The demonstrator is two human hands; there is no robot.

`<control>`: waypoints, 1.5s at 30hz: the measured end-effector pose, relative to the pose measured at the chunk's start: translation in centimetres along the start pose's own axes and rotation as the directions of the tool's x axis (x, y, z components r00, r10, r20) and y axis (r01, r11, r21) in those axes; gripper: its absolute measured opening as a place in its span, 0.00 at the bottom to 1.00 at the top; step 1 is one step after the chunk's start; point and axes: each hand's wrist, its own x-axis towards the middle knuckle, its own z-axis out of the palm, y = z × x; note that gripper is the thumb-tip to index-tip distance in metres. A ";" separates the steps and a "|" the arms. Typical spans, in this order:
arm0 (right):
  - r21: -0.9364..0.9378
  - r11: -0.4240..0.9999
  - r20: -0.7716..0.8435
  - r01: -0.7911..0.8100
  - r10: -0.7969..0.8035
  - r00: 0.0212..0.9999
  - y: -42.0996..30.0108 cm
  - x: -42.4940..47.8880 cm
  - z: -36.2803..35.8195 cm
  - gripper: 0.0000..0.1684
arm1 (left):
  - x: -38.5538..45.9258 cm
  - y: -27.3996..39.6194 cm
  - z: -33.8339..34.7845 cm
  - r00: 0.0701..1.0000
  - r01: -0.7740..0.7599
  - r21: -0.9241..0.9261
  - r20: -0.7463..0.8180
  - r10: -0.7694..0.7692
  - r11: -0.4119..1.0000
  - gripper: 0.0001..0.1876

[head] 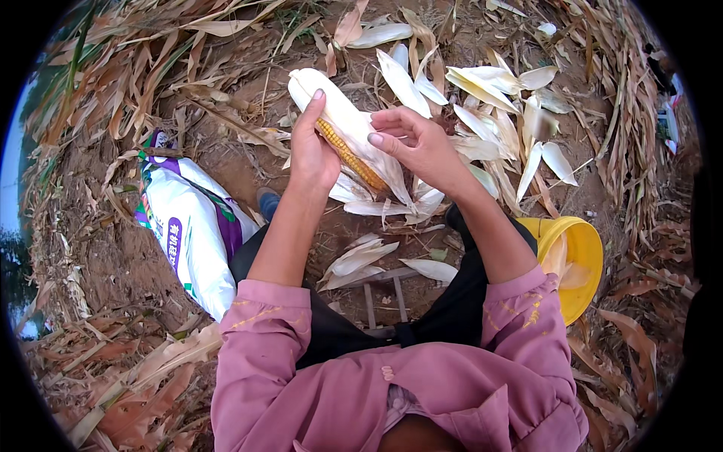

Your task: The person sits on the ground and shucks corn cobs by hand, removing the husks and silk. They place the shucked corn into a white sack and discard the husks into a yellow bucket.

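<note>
An ear of corn (351,159) lies tilted in my left hand (314,144), its yellow kernels bare along the near left side. Pale corn husk (333,101) still covers the ear's far end and right side. My left thumb presses on the husk, and the fingers pass beneath the ear, partly hidden. My right hand (411,142) is at the ear's right side with thumb and fingers apart; whether its fingertips touch the husk I cannot tell. Peeled husk leaves (373,208) lie on the ground just below the ear.
A white and purple printed sack (195,226) stands left of my legs. At the right, a yellow plastic bucket (593,265) lies tipped, with pale husk-like pieces inside. Loose husks (486,85) spread over the soil beyond my hands. Dry corn stalks (624,124) border both sides.
</note>
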 end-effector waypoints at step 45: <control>-0.221 0.973 0.215 -0.071 0.119 0.969 2.6 0.9 -1.5 0.20 | -0.2 -1.1 0.2 0.980 -0.199 0.112 0.022 0.198 0.974 0.21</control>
